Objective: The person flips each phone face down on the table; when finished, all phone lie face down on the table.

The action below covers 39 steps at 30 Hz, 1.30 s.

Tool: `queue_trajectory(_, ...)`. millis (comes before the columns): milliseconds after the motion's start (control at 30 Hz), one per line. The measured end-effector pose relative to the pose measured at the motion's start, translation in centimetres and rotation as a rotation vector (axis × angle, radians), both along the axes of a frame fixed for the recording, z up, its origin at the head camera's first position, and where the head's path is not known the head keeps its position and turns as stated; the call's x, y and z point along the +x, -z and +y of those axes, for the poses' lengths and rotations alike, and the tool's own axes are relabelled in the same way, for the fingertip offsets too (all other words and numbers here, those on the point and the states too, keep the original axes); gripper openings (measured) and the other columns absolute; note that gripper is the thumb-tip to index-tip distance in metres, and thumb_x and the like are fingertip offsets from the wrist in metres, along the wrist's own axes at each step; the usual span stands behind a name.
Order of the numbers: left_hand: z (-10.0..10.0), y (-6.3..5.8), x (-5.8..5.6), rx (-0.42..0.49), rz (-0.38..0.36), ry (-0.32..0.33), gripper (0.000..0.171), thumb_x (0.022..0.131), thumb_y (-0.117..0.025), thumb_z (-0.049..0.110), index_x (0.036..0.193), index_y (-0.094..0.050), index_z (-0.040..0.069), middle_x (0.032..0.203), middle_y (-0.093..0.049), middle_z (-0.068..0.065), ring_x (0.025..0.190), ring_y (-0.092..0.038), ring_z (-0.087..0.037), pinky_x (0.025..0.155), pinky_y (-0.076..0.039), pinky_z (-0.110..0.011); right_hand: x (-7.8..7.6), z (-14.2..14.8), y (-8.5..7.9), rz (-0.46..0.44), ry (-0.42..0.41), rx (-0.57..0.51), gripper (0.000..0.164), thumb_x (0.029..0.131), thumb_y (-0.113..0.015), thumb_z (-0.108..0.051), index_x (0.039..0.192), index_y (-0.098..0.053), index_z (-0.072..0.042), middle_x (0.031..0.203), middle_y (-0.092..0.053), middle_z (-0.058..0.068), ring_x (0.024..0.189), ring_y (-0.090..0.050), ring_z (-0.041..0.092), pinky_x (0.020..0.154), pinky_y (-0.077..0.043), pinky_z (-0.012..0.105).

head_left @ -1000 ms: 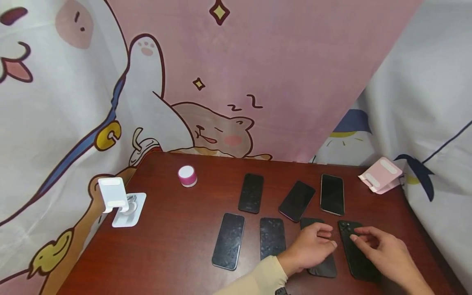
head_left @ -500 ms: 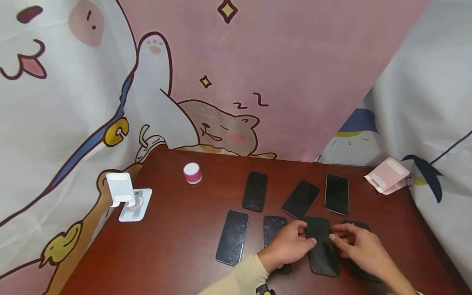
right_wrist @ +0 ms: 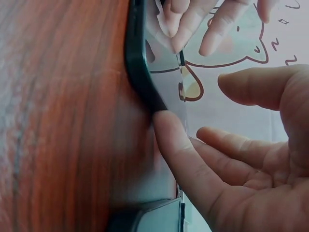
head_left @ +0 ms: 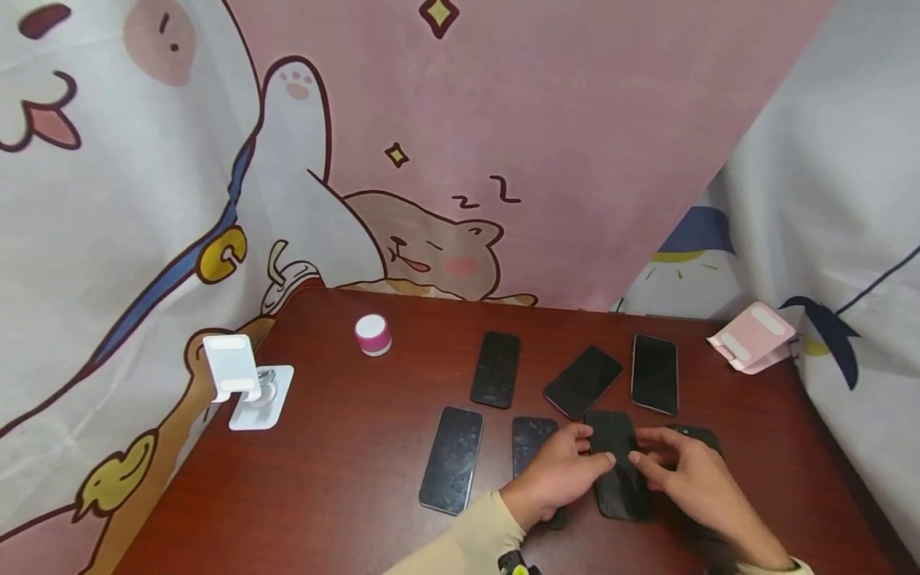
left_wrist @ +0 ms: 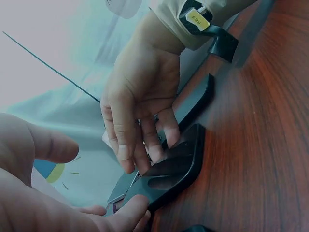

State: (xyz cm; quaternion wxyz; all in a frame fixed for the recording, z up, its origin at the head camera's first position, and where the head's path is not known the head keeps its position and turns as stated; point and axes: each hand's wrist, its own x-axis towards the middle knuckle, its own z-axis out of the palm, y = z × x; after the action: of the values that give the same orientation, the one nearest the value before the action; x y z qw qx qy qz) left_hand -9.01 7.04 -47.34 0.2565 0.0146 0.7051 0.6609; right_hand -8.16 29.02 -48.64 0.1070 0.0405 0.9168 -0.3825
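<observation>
In the head view, a black phone (head_left: 622, 493) lies face up on the dark red wooden table (head_left: 338, 447). My left hand (head_left: 557, 475) is along its left edge, my right hand (head_left: 686, 477) along its right. In the right wrist view, a right fingertip (right_wrist: 166, 123) touches the phone's side (right_wrist: 137, 72), thumb apart. The left wrist view has a left fingertip (left_wrist: 137, 205) at the phone's edge (left_wrist: 186, 179), thumb raised. A phone (head_left: 533, 439) lies partly hidden under my left hand. Another phone (head_left: 700, 435) is mostly covered by my right hand.
Several more phones lie around: one at left (head_left: 451, 461), one behind it (head_left: 496, 370), a slanted one (head_left: 584, 382) and one at right (head_left: 655, 374). A white phone stand (head_left: 233, 369), a pink stand (head_left: 755, 335) and a pink-and-white round container (head_left: 373, 335) stand near the edges.
Both hands have come to the black phone's two sides; my left hand moved left off its top and my right hand moved left. The phone has slid slightly back and left.
</observation>
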Motion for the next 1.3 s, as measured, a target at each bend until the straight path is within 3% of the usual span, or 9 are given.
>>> queue_trajectory(200,0.2,0.0,0.1,0.018,-0.002,-0.049,0.057,0.095,-0.072,0.017,0.145,-0.054,-0.001,0.142,-0.062,-0.023,0.135,-0.060,-0.036,0.110,-0.053,-0.051,0.0,-0.1,-0.1,-0.008,-0.008,0.015,0.060,0.097,-0.078,-0.036,0.142,-0.062,-0.001,0.111,-0.080,0.012,0.079,-0.076,0.013,0.065,-0.059,0.025)
queue_trajectory(400,0.6,0.1,0.1,0.098,-0.022,-0.101,0.059,0.094,-0.071,0.012,0.145,-0.051,-0.008,0.131,-0.067,-0.024,0.124,-0.067,-0.032,0.107,-0.055,-0.051,0.2,0.1,0.0,0.054,-0.031,0.079,0.060,0.095,-0.080,-0.042,0.139,-0.066,-0.005,0.122,-0.077,0.013,0.098,-0.075,0.018,0.069,-0.055,0.023)
queue_trajectory(567,0.8,0.3,0.2,0.120,-0.040,-0.125,0.054,0.094,-0.070,0.009,0.142,-0.054,-0.011,0.126,-0.070,-0.023,0.112,-0.070,-0.027,0.103,-0.058,-0.050,0.4,-0.1,0.1,0.062,-0.039,0.101,0.061,0.093,-0.081,-0.044,0.138,-0.067,-0.006,0.111,-0.079,0.006,0.097,-0.074,0.017,0.068,-0.053,0.023)
queue_trajectory(733,0.9,0.5,0.2,0.150,-0.054,-0.137,0.049,0.094,-0.069,0.005,0.140,-0.057,-0.009,0.122,-0.067,-0.019,0.099,-0.070,-0.025,0.093,-0.062,-0.049,0.9,-0.8,-0.1,0.033,-0.020,0.054,0.064,0.092,-0.083,-0.042,0.141,-0.064,-0.006,0.110,-0.079,0.009,0.085,-0.075,0.012,0.060,-0.056,0.026)
queue_trajectory(867,1.1,0.7,0.2,0.225,-0.085,-0.153,0.043,0.094,-0.065,0.000,0.136,-0.058,-0.003,0.115,-0.061,-0.014,0.097,-0.068,-0.024,0.085,-0.064,-0.053,1.3,-1.4,-0.3,0.005,-0.006,-0.047,0.063,0.092,-0.083,-0.035,0.142,-0.063,-0.004,0.119,-0.077,0.017,0.082,-0.076,0.010,0.062,-0.062,0.026)
queue_trajectory(1100,1.4,1.5,-0.2,0.392,-0.159,-0.131,0.031,0.098,-0.058,0.004,0.128,-0.059,0.006,0.116,-0.064,-0.011,0.101,-0.065,-0.024,0.087,-0.063,-0.059,1.7,-1.7,-0.4,-0.030,-0.002,-0.174,0.062,0.098,-0.077,-0.039,0.146,-0.060,-0.005,0.135,-0.069,0.023,0.095,-0.077,0.011,0.071,-0.065,0.028)
queue_trajectory(1300,1.7,1.8,-0.3,0.454,-0.220,-0.072,0.024,0.104,-0.055,0.017,0.127,-0.062,0.011,0.121,-0.062,-0.008,0.106,-0.058,-0.025,0.093,-0.059,-0.067,1.8,-1.6,-0.7,-0.033,-0.001,-0.160,0.063,0.099,-0.074,-0.044,0.148,-0.059,-0.007,0.142,-0.065,0.023,0.099,-0.075,0.010,0.073,-0.064,0.028)
